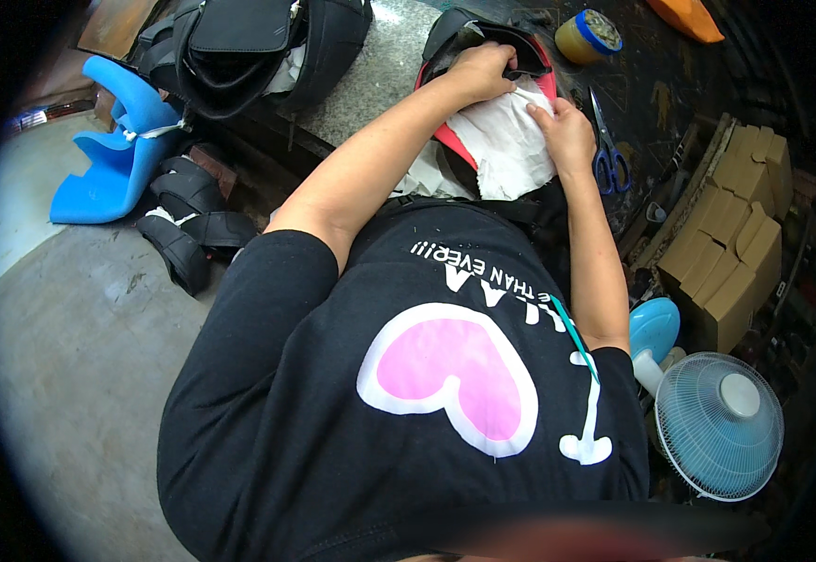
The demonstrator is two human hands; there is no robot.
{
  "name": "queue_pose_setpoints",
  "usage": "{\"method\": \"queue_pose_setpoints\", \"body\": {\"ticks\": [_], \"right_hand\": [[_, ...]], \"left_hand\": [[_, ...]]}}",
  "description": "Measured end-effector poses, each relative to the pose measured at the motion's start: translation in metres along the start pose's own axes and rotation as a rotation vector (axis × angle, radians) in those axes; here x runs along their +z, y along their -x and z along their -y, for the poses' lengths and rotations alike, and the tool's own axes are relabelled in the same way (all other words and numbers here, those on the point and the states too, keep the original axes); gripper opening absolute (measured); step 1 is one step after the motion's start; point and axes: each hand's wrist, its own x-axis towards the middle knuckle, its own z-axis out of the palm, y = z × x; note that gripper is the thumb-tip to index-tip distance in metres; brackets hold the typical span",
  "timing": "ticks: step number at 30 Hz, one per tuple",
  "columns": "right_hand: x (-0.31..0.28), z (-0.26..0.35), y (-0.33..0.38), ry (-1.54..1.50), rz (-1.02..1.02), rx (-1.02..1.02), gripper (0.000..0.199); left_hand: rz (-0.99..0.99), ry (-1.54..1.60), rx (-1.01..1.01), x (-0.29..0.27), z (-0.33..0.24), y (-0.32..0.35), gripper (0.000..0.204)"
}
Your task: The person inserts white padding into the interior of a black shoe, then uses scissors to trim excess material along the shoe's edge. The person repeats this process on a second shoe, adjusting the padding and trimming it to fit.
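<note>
**Grip: both hands on white fabric and black-and-red padded piece**

My grip: left hand (pixel 483 70) closed over the upper edge of the black-and-red padded piece (pixel 492 42), fingers curled onto the rim where the white fabric (pixel 506 150) meets it. Right hand (pixel 565 131) pinches the right edge of the white fabric, fingers bent and grasping the cloth. Both hands close together, fabric between them.

Largest first. Grey stone table (pixel 380 75) carries the padded piece at its right end; white fabric lies over the piece, hanging toward my chest. Big black bag-like item (pixel 249 47) sits on the table's left end, well apart from my hands. Blue moulded seat shell (pixel 118 150) on the floor to the left, black straps (pixel 188 225) just beside it. Stack of brown cardboard boxes (pixel 736 234) to the right. Light-blue fan (pixel 717 426) lower right. Blue-handled scissors (pixel 609 155) just beside my right hand. Yellow jar with blue lid (pixel 588 36) near the padded piece, upper right.
</note>
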Motion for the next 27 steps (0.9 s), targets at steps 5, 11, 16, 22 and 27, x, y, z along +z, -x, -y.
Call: {"method": "queue_pose_setpoints", "body": {"ticks": [5,11,16,22,27], "right_hand": [[0.001,0.0,0.019,0.117,-0.105,-0.197,0.036],[0.009,-0.022,0.005,-0.174,0.011,0.054,0.036],[-0.001,-0.037,0.006,-0.798,0.458,0.212,0.026],[-0.007,-0.036,0.001,-0.553,0.419,0.315,0.027],[-0.024,-0.007,0.016,0.374,0.142,-0.149,0.027]], "left_hand": [[-0.015,0.056,-0.037,0.003,0.0,0.003,0.042],[-0.031,0.024,-0.015,0.006,-0.007,0.006,0.039],[0.016,-0.003,-0.041,0.007,-0.01,0.0,0.039],[0.097,0.018,0.038,-0.001,-0.007,-0.001,0.048],[0.14,-0.023,0.017,-0.001,-0.012,0.003,0.058]]}}
